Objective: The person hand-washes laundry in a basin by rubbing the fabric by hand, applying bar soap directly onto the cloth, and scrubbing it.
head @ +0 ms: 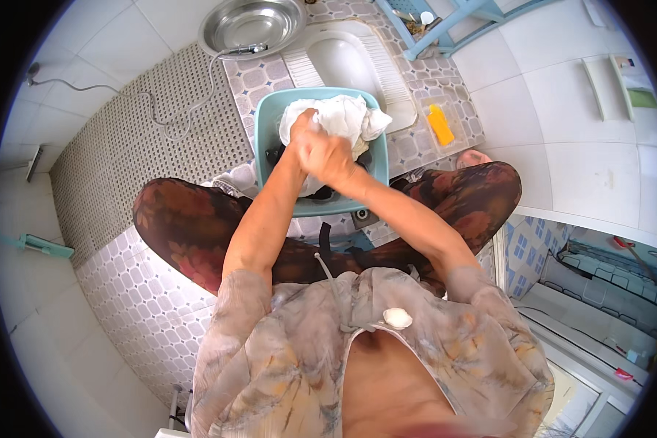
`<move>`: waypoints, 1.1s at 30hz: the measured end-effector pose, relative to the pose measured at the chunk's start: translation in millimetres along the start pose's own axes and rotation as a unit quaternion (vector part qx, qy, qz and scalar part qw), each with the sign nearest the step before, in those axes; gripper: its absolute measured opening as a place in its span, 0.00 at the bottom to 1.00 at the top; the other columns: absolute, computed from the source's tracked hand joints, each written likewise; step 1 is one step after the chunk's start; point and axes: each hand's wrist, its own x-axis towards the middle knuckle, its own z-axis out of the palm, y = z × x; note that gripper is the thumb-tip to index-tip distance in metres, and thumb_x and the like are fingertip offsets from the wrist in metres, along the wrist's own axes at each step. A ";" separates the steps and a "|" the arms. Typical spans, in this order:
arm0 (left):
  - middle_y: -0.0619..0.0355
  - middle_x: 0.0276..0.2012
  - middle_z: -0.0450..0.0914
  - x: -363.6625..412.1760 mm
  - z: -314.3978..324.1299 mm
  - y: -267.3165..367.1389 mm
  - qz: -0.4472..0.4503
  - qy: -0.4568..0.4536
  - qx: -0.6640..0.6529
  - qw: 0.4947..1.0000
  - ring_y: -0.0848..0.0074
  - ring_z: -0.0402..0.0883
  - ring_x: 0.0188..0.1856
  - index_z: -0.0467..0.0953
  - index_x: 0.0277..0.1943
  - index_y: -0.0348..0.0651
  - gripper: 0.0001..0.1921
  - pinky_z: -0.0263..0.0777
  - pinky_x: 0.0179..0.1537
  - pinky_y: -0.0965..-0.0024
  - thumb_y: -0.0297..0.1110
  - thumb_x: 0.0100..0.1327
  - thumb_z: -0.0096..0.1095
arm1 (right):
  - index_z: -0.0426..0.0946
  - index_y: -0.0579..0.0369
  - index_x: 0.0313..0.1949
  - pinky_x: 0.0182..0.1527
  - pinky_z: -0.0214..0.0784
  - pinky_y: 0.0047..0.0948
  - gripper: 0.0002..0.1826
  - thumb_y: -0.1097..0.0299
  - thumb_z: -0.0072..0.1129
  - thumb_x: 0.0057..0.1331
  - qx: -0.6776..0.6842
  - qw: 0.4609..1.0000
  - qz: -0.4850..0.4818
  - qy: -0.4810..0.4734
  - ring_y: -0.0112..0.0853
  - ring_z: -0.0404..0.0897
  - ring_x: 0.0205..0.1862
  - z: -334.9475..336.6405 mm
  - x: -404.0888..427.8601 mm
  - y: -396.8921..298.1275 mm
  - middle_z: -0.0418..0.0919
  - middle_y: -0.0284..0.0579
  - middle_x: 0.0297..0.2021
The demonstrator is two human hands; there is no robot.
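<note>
A light blue plastic basin (382, 186) stands on the floor between my knees, with white wet-looking cloth (342, 117) and some dark cloth (323, 192) in it. Both hands are together over the basin, closed on the white cloth. My left hand (302, 131) is partly hidden behind my right hand (328, 156); the right is slightly blurred. Part of the white cloth hangs over the basin's right rim.
Beyond the basin lies a squat toilet (350, 60). A metal bowl (252, 27) with a shower head (246, 49) stands at the upper left, its hose crossing a perforated mat (159, 120). An orange-yellow bar (441, 125) lies at right, below a blue rack (443, 33).
</note>
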 end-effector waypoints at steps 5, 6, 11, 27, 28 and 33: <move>0.53 0.41 0.81 -33.4 45.9 -0.4 -0.064 0.026 0.032 0.997 0.64 0.82 0.39 0.75 0.46 0.40 0.15 0.76 0.43 0.59 0.42 0.66 0.48 | 0.79 0.51 0.28 0.29 0.72 0.48 0.16 0.56 0.47 0.63 -0.088 0.986 0.141 -0.023 0.51 0.79 0.25 4.0 26.9 83.0 0.78 0.53 0.20; 0.52 0.43 0.81 -52.3 48.9 5.8 -0.057 -0.009 0.035 0.998 0.63 0.82 0.42 0.74 0.49 0.39 0.17 0.76 0.46 0.58 0.43 0.67 0.48 | 0.80 0.53 0.31 0.37 0.72 0.49 0.18 0.54 0.46 0.64 -0.059 0.958 0.274 -0.066 0.53 0.80 0.31 -4.3 43.6 83.0 0.79 0.56 0.24; 0.50 0.48 0.80 -64.0 66.8 21.1 0.008 -0.089 -0.030 0.996 0.61 0.80 0.49 0.71 0.54 0.39 0.21 0.72 0.54 0.56 0.47 0.68 0.50 | 0.76 0.59 0.22 0.35 0.68 0.36 0.21 0.55 0.50 0.64 0.394 0.793 0.463 0.034 0.36 0.76 0.26 -18.0 55.0 145.1 0.75 0.43 0.18; 0.50 0.49 0.79 -56.9 43.0 28.3 0.079 -0.091 -0.055 0.991 0.62 0.78 0.53 0.73 0.51 0.38 0.19 0.69 0.58 0.54 0.43 0.65 0.60 | 0.74 0.63 0.47 0.44 0.69 0.27 0.34 0.39 0.56 0.62 0.483 0.777 0.366 -0.169 0.28 0.76 0.39 -61.1 59.4 104.5 0.77 0.41 0.39; 0.50 0.49 0.79 -60.1 46.6 27.2 0.081 -0.096 -0.043 0.991 0.62 0.78 0.52 0.73 0.51 0.38 0.19 0.70 0.58 0.54 0.43 0.64 0.60 | 0.74 0.63 0.47 0.44 0.69 0.27 0.34 0.39 0.56 0.62 0.483 0.777 0.367 -0.168 0.28 0.76 0.39 -61.0 55.8 102.5 0.77 0.41 0.39; 0.51 0.48 0.80 -61.4 44.0 33.4 0.071 -0.124 -0.006 0.990 0.64 0.79 0.51 0.74 0.51 0.36 0.20 0.72 0.55 0.57 0.44 0.64 0.60 | 0.72 0.61 0.50 0.48 0.69 0.25 0.28 0.59 0.70 0.55 0.419 0.804 0.293 -0.305 0.26 0.77 0.41 -64.4 50.3 100.3 0.78 0.39 0.39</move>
